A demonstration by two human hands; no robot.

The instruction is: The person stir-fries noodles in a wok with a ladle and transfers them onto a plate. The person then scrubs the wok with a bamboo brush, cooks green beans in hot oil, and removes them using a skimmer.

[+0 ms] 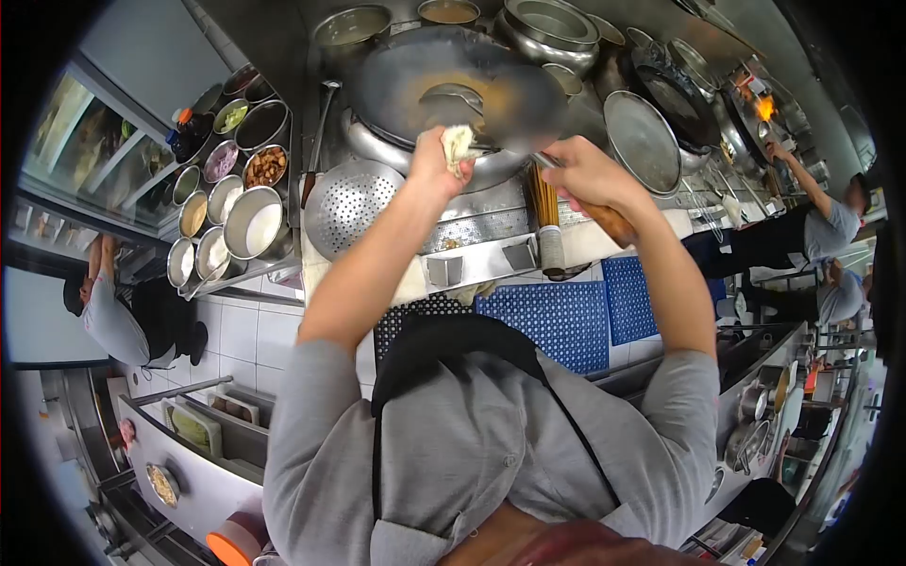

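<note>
Beyond the left grip (436, 172) and its pale cloth (458, 144) sits the wok (382, 87).

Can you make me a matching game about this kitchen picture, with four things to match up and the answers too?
Things:
1. Cloth
2. Wooden handle
3. Round strainer
4. Blue mats

Matches:
A. On the floor
B. In the person's left hand
C. Silvery metal
D. In the person's right hand

Right pairs: 1-B, 2-D, 3-C, 4-A
</note>
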